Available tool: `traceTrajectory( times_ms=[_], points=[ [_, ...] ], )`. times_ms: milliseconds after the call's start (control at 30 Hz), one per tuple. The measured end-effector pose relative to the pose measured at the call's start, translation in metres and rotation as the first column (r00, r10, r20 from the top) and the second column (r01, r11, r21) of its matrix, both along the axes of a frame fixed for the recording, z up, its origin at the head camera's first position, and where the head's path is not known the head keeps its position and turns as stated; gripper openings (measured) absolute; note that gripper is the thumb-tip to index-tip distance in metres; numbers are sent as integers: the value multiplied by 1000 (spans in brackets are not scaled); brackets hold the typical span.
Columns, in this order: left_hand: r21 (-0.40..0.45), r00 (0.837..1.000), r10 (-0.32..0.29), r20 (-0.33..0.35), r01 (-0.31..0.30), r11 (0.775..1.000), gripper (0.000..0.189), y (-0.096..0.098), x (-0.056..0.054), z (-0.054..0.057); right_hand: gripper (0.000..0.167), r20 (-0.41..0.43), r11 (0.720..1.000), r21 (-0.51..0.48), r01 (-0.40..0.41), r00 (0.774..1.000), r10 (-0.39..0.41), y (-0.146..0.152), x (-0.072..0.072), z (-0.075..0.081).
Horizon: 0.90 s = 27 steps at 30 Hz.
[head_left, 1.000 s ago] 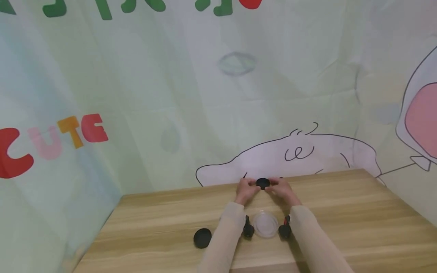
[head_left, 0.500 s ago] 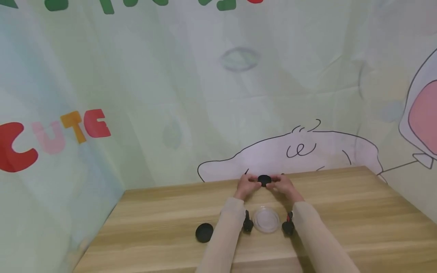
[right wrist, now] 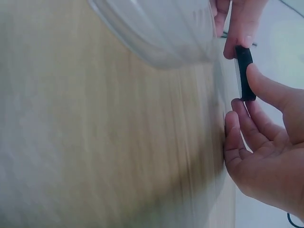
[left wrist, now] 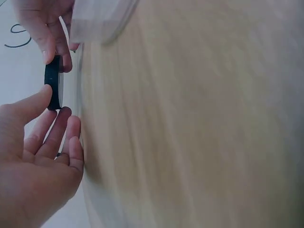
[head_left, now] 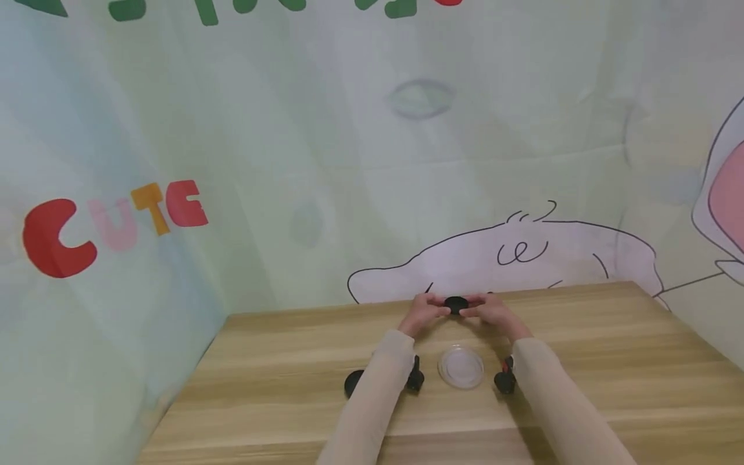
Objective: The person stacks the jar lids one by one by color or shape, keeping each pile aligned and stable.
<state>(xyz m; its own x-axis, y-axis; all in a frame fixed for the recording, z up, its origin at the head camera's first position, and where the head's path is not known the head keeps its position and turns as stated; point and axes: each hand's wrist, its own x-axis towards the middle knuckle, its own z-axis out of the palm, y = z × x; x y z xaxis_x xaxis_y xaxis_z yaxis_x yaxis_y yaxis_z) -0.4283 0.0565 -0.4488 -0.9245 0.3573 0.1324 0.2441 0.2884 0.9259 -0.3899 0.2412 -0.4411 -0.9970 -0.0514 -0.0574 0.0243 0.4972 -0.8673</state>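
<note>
Near the table's far edge, both hands pinch a black round disc [head_left: 456, 305] from opposite sides. My left hand [head_left: 427, 313] has its thumb and fingertips on the left rim; my right hand [head_left: 493, 311] grips the right rim the same way. Edge-on in the left wrist view, the disc [left wrist: 54, 83] is thin, with a dark side and a paler face turned toward the table. The right wrist view shows the same disc [right wrist: 244, 73] between thumb and fingers. Between the forearms stands a clear round plastic container [head_left: 461, 367], its wall [right wrist: 161, 28] close to the right wrist camera.
A second black disc [head_left: 352, 383] lies on the wooden table [head_left: 279, 381], partly hidden by the left sleeve [head_left: 372, 387]. Small black devices [head_left: 415, 378] sit at both wrists. A printed cloth [head_left: 325, 161] hangs behind the table's far edge.
The forearms have spread apart, and the left sleeve now covers more of the second disc. The held disc stays between both hands. The head view has shifted slightly.
</note>
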Motion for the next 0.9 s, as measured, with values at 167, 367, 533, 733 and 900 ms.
traceTrajectory(
  times_ms=[167, 367, 533, 733, 900],
  points=[
    [23, 995, -75, 66, 74, 997, 29, -12, 6, 16, 53, -47, 996, -79, -41, 998, 38, -1, 2, -1],
    [25, 991, -121, 64, 120, 992, 30, -49, 15, 29, 58, -43, 981, -166, -95, 995, 89, -28, 15, 14],
    [59, 986, -119, 113, 113, 992, 28, -83, 23, 28, 53, -44, 980, -133, -148, 989, 143, -57, 21, 23],
    [57, 987, -100, 126, 94, 994, 31, -112, 41, 24, 45, -75, 981, -101, -166, 984, 159, -84, 32, 24],
    [49, 990, -97, 99, 92, 995, 35, -138, 59, 20, 45, -77, 967, -130, -220, 974, 212, -108, 44, 19]
  ],
)
